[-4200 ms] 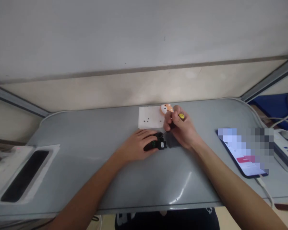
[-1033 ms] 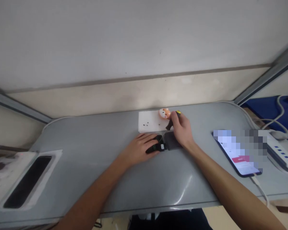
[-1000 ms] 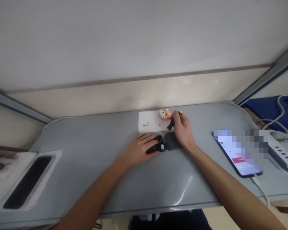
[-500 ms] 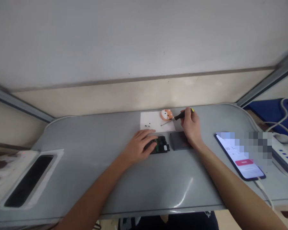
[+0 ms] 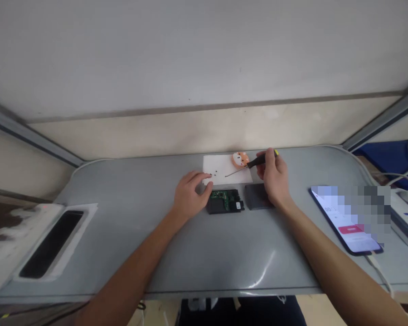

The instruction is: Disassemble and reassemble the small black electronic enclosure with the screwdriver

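My right hand is closed round the dark handle of a screwdriver, its thin shaft pointing left over a white sheet of paper. Several tiny dark screws lie on that paper. My left hand has its fingers stretched apart, holding nothing, with a fingertip at the paper's left edge close to the screws. Just right of this hand lies a black device with an exposed green circuit board. A dark flat case sits beside it, partly behind my right wrist.
An orange-and-white animal-faced object rests on the paper's back right corner. To the right are a lit phone on a cable and a white power strip. A black-screened phone lies left. A wall panel bounds the table's back.
My left hand has moved off the circuit board device to the paper's left edge, uncovering the board. The screwdriver tip has shifted slightly left over the paper. The whole view has shifted a little.
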`<action>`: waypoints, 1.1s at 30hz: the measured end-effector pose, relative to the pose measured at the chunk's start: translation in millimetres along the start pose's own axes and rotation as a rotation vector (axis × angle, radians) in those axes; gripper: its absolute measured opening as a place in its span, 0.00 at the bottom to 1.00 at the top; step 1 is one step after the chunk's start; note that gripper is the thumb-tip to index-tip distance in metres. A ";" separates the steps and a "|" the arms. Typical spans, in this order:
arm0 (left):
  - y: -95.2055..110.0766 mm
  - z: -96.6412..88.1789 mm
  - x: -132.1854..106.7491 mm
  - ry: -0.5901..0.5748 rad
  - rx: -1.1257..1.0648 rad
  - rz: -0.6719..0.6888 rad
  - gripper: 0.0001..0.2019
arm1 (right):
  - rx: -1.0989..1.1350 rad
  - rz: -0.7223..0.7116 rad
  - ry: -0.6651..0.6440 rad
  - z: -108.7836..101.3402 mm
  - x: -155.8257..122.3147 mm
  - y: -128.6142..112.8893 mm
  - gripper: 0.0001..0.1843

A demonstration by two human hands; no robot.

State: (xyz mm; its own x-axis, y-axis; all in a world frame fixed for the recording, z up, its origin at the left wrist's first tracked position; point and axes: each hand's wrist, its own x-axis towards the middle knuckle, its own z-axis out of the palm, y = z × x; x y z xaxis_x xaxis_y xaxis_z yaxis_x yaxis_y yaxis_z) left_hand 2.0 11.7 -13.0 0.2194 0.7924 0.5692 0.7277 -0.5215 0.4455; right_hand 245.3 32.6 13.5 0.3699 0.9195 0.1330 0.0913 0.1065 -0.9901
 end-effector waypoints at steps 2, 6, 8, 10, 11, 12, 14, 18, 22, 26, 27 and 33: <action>-0.3 0.7 -0.9 -0.038 -0.011 0.033 0.08 | 0.038 0.011 -0.029 4.2 -5.5 -5.0 0.29; -0.5 3.6 -3.5 -0.071 -0.030 0.077 0.08 | 0.085 0.053 -0.069 10.8 -13.4 -6.9 0.30; -1.3 4.4 -3.8 -0.075 -0.032 0.086 0.06 | 0.082 0.052 -0.094 12.2 -15.7 -6.0 0.30; -2.8 4.8 -3.4 -0.068 -0.027 0.098 0.05 | 0.071 0.045 -0.110 12.6 -17.4 -6.0 0.30; -3.7 4.8 -3.0 -0.062 -0.024 0.105 0.05 | 0.066 0.039 -0.112 12.6 -18.0 -6.3 0.29; -4.4 4.9 -2.6 -0.056 -0.023 0.110 0.05 | 0.061 0.032 -0.112 12.6 -18.6 -6.8 0.29; -5.4 5.0 -1.8 -0.052 -0.033 0.120 0.06 | 0.054 0.015 -0.109 12.6 -19.3 -8.0 0.30; -4.5 4.9 -0.9 -0.047 -0.097 0.179 0.05 | 0.066 -0.001 -0.128 12.6 -19.5 -8.3 0.29; -3.2 5.3 -0.6 -0.020 -0.141 0.232 0.03 | 0.075 -0.020 -0.128 12.9 -19.0 -6.2 0.29; -3.2 5.1 -0.9 -0.024 -0.174 0.205 0.03 | 0.095 -0.005 -0.094 13.9 -19.0 -5.7 0.30; -3.3 4.8 -1.1 -0.029 -0.189 0.188 0.03 | 0.097 0.004 -0.094 14.1 -19.1 -5.9 0.29; -2.7 1.8 -1.7 -0.097 -0.292 0.051 0.04 | 0.067 0.010 -0.092 14.8 -19.1 -7.7 0.30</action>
State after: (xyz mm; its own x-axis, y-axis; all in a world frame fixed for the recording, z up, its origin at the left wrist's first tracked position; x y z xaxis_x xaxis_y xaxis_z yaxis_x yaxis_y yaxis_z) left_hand 0.8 12.3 -16.4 0.3221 0.7821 0.5334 0.4996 -0.6191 0.6060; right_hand 223.9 19.8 17.9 0.2842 0.9511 0.1211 0.0250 0.1189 -0.9926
